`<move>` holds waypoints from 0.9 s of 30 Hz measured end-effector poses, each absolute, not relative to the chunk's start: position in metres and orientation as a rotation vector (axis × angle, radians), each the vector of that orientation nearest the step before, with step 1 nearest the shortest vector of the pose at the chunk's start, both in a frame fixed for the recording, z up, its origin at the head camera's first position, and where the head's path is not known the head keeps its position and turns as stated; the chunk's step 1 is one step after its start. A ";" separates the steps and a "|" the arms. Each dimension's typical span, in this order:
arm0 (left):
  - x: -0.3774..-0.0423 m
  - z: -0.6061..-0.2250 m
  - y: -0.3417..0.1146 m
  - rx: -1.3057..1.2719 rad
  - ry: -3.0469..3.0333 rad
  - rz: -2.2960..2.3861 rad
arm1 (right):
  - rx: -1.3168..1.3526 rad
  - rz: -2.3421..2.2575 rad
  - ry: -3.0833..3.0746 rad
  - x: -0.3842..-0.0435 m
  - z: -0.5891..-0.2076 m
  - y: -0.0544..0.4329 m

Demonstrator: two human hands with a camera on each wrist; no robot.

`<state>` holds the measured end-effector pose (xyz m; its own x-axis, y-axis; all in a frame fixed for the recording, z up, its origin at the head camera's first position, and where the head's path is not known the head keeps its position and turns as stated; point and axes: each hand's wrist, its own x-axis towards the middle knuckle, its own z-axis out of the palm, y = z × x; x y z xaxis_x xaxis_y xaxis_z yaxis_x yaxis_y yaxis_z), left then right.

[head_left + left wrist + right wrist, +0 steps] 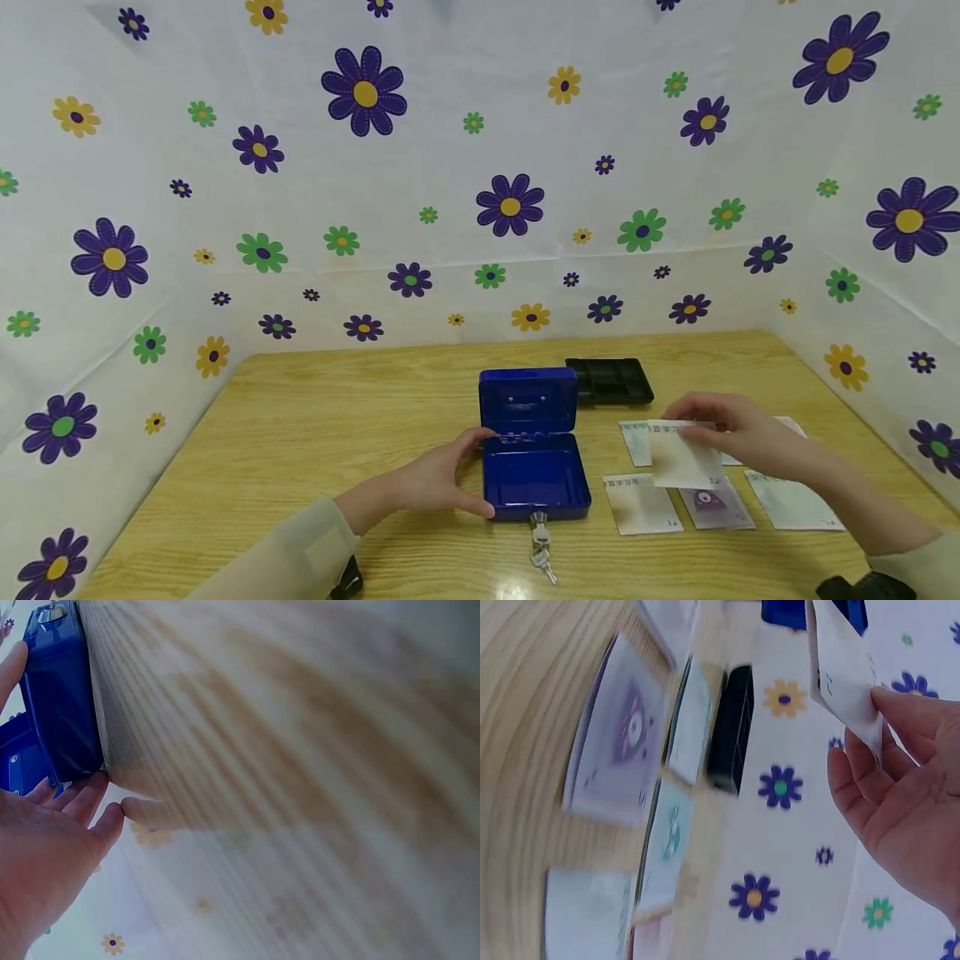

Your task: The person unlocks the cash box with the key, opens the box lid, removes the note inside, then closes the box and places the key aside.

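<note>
A blue metal cash box stands on the wooden table with its lid raised and its inside visible. A key ring with keys hangs at the lock on its front. My left hand holds the box's left side, thumb at the front corner and fingers toward the hinge; the left wrist view shows this hand against the box. To the right of the box, my right hand pinches a pale paper note between thumb and fingers, above the laid-out notes.
Paper notes lie in two rows on the right: a pale one, a purple one with a one-eyed figure, another pale one and teal ones behind. A black compartment tray sits behind them. Flowered cloth surrounds the table.
</note>
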<state>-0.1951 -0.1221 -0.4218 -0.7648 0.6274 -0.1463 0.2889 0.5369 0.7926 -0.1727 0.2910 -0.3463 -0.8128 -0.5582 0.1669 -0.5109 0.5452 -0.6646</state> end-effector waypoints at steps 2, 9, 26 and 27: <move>-0.195 -0.422 -0.122 0.745 2.363 1.107 | -0.937 -1.112 2.746 -0.170 -0.349 0.306; -0.194 -0.421 -0.124 0.735 2.351 1.113 | -0.859 -1.024 2.840 -0.161 -0.363 0.354; -0.193 -0.420 -0.123 0.739 2.364 1.108 | -0.339 -0.652 2.884 -0.149 -0.358 0.426; -0.193 -0.420 -0.123 0.739 2.363 1.109 | -0.326 -0.639 2.878 -0.150 -0.359 0.430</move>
<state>-0.1933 -0.1234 -0.4196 -0.7678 0.6231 -0.1491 0.2835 0.5391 0.7931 -0.1497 0.4303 -0.3590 -0.9605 -0.2496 -0.1229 -0.1742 0.8839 -0.4339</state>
